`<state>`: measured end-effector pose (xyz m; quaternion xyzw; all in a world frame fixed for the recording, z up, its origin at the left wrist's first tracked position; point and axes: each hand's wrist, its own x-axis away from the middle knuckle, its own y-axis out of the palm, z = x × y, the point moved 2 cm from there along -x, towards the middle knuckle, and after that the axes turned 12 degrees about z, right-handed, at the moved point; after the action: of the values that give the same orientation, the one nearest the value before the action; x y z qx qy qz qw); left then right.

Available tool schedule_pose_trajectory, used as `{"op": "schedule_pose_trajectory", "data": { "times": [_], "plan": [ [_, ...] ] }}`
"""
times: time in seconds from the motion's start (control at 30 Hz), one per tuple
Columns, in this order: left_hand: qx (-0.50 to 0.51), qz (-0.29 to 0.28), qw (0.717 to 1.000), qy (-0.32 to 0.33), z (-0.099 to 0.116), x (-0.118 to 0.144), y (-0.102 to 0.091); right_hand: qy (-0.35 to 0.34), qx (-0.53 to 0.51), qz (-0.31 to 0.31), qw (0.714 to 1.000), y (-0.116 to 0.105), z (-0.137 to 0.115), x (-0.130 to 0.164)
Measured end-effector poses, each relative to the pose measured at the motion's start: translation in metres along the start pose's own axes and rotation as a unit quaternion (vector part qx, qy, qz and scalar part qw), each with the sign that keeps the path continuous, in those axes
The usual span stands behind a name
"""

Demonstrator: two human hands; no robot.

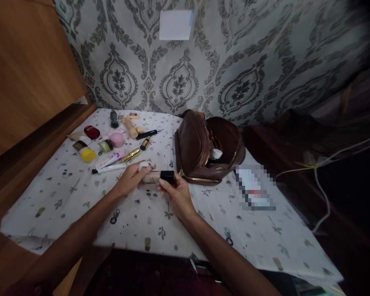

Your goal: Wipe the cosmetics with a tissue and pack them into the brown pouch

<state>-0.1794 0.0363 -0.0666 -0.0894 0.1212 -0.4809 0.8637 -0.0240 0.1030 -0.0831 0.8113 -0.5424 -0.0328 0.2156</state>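
Between my two hands lies a foundation bottle (152, 177), held sideways above the table, with beige contents and a black cap (167, 176). My left hand (132, 177) closes round the bottle's base end. Something small and white (144, 164) shows at its fingers, perhaps a tissue; I cannot make it out. With thumb and fingers, my right hand (179, 196) grips the bottle at its capped end. Just beyond the hands stands a brown makeup bag (193, 146), unzipped, with a white-capped item (216, 154) inside. A gold tube (131, 155) lies near my left hand.
Several cosmetics lie at the back left, among them a pink sponge (116, 139), a black pen-like item (147, 134), a red compact (91, 132) and a white tube (111, 167). A blurred-out device (255, 188) rests right of the bag. A white cable (323, 191) hangs beyond the right edge.
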Motion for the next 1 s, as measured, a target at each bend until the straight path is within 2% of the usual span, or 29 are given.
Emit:
{"op": "schedule_pose_trajectory", "data": {
  "times": [0.1,0.2,0.33,0.4,0.47,0.53,0.63,0.7,0.77,0.83,0.87,0.93,1.0],
  "plan": [
    [-0.106,-0.032,0.989,0.094,0.006,0.005,0.004,-0.02,0.032,-0.021,0.999,0.0,0.0,0.002],
    [-0.207,-0.041,0.963,0.167,0.009,0.011,0.007,-0.028,0.055,-0.044,0.997,0.0,0.002,0.004],
    [-0.316,-0.051,0.924,0.209,0.006,0.015,0.009,-0.03,0.062,-0.053,0.996,-0.001,0.004,0.002],
    [-0.322,-0.053,0.921,0.214,0.006,0.016,0.009,-0.029,0.062,-0.052,0.996,-0.002,0.003,0.001],
    [-0.275,-0.054,0.939,0.199,0.008,0.016,0.008,-0.025,0.057,-0.05,0.997,-0.002,0.001,-0.001],
    [-0.195,-0.052,0.967,0.154,0.011,0.015,0.006,-0.016,0.039,-0.046,0.998,-0.003,-0.003,-0.002],
    [-0.044,-0.078,0.996,0.004,0.01,0.012,0.004,0.006,0.002,-0.044,0.999,-0.003,-0.007,-0.003],
    [0.062,-0.133,0.984,-0.102,0.008,0.012,0.004,0.023,-0.02,-0.047,0.998,-0.004,-0.008,-0.003],
    [0.139,-0.192,0.957,-0.165,0.008,0.012,0.005,0.041,-0.037,-0.053,0.997,-0.004,-0.009,-0.004],
    [0.168,-0.207,0.946,-0.184,0.008,0.014,0.008,0.058,-0.057,-0.053,0.995,-0.004,-0.008,-0.006],
    [0.167,-0.194,0.95,-0.177,0.008,0.014,0.009,0.064,-0.069,-0.048,0.994,-0.004,-0.007,-0.007],
    [0.137,-0.138,0.971,-0.14,0.008,0.016,0.013,0.07,-0.095,-0.028,0.993,-0.005,-0.004,-0.009],
    [0.075,-0.06,0.992,-0.084,0.008,0.019,0.018,0.06,-0.107,-0.01,0.992,-0.005,0.001,-0.01]
  ]
}}
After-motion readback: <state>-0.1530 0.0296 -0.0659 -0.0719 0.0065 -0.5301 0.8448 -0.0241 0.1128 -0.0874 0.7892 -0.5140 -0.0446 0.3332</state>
